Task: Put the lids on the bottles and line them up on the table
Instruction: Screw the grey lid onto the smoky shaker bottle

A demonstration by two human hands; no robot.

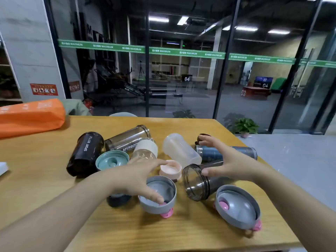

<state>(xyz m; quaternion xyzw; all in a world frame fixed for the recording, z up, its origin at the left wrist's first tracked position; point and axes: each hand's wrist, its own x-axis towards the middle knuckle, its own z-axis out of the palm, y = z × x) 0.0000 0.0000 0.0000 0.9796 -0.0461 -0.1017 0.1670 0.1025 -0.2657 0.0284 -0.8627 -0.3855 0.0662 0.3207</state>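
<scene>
Several bottles lie on their sides on the wooden table (36, 179): a black sport bottle (85, 153), a smoky bottle (127, 138), a clear bottle with a white band (146, 149), a frosted white bottle (179, 150), a blue-grey bottle (211, 153) and a smoky open-mouthed bottle (195, 182). Loose lids lie around them: teal (111, 160), pink (171, 169), and two grey ones with pink caps (158, 195) (238, 206). My left hand (138, 177) hovers spread over the nearer grey lid. My right hand (225, 160) is spread above the smoky open-mouthed bottle.
An orange bag (31, 115) lies at the table's far left. A dark lid (118, 200) sits under my left wrist. The table's right edge runs close to the grey lid on the right. Glass walls and a potted plant (245, 126) stand beyond.
</scene>
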